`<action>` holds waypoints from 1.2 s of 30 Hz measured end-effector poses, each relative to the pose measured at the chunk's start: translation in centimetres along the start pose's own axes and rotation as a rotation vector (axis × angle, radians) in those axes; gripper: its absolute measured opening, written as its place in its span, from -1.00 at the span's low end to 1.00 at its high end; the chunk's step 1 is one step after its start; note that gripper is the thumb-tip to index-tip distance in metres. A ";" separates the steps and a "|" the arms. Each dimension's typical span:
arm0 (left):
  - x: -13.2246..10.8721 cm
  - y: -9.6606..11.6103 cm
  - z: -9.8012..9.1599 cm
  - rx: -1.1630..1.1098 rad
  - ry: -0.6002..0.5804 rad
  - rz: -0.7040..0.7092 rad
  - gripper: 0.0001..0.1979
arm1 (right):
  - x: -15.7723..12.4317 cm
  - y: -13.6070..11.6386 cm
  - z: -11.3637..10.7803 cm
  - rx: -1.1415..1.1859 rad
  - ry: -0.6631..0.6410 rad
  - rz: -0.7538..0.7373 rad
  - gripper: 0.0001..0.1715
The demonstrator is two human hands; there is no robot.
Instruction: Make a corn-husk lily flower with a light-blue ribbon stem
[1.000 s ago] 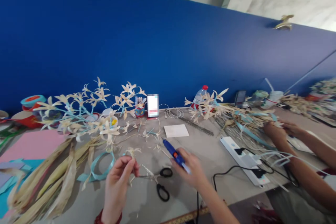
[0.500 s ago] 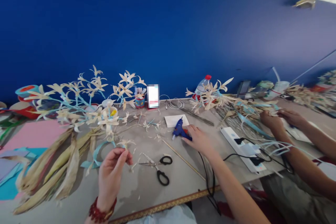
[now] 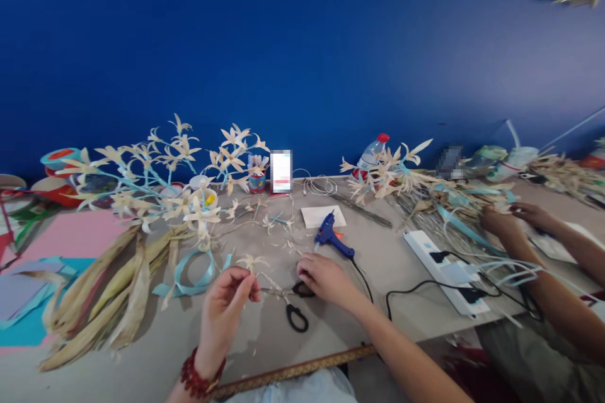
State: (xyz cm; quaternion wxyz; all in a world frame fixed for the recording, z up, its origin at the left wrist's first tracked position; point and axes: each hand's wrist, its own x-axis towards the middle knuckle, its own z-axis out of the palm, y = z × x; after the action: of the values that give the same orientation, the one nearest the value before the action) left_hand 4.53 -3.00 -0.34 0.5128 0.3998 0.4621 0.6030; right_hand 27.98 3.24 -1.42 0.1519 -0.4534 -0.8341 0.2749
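My left hand [image 3: 227, 308] is raised over the table, fingers pinched on a small pale husk flower [image 3: 251, 262]. My right hand [image 3: 324, 279] rests on the grey table [image 3: 265, 340] with its fingers curled over the upper handle loop of the black scissors [image 3: 292, 306]. A blue glue gun [image 3: 332, 238] stands just beyond my right hand, its black cord trailing toward the table edge. A white card [image 3: 322, 216] lies behind the glue gun.
Branches of husk flowers on blue stems [image 3: 161, 173] and dried husks [image 3: 104, 289] fill the left. A light blue ribbon loop [image 3: 191, 274] lies nearby. A white power strip [image 3: 444, 271] sits right, where another person's hands [image 3: 501, 223] work among husk stems. A water bottle [image 3: 371, 154] stands at the back.
My right hand set the glue gun down by the white card, let go of it, and came back to the scissors. My left hand kept holding the small flower.
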 end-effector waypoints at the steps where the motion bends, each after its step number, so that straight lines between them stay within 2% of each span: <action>1: -0.1 0.0 0.1 -0.004 -0.003 -0.006 -0.89 | 0.1 -0.1 -0.1 0.020 0.002 0.005 -0.88; 3: -0.2 0.0 0.5 -0.022 -0.009 -0.018 -0.88 | 0.1 -0.4 -0.3 0.154 -0.004 0.035 -0.89; 7: -0.2 0.2 1.5 -0.051 -0.004 -0.033 -0.85 | 0.2 -1.9 -0.2 0.734 0.007 0.144 -0.86; 8: -0.1 0.3 1.8 -0.050 0.003 -0.034 -0.85 | 0.1 -2.5 -0.3 0.810 0.026 0.150 -0.86; 11: 0.0 0.5 2.1 -0.038 0.016 -0.023 -0.86 | -0.1 -4.4 -0.5 0.735 0.083 0.105 -0.94; 15: 0.0 1.0 2.3 0.016 -0.009 -0.003 -0.88 | -0.2 -6.6 -0.8 0.593 0.140 0.079 -0.89; 20: -0.2 1.1 2.4 0.063 -0.054 0.077 -0.91 | 0.1 -7.7 -0.4 0.336 0.261 0.023 -0.86; 23: -0.2 0.9 2.5 0.079 -0.094 0.128 -0.90 | 0.6 -8.1 0.1 0.288 0.302 0.020 -0.88; 27: -0.1 0.5 2.4 0.137 -0.052 0.166 -0.91 | 1.2 -8.4 0.6 0.405 0.314 0.049 -0.90; 30: 0.0 0.2 2.2 0.172 0.035 0.168 -0.93 | 1.2 -8.7 0.8 0.642 0.304 0.067 -0.88; 33: 0.2 0.1 2.1 0.069 0.082 0.116 -0.90 | 0.7 -8.9 1.4 0.887 0.295 0.040 -0.90; 36: 0.2 0.3 2.4 -0.029 0.098 0.075 -0.87 | 0.2 -9.0 2.5 0.876 0.374 -0.025 -0.81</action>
State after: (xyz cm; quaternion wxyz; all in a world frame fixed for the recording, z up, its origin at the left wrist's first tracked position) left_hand 6.74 -2.48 0.55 0.4724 0.3795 0.4624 0.6473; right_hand 20.54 -1.34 1.98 0.4796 -0.3783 -0.6035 0.5125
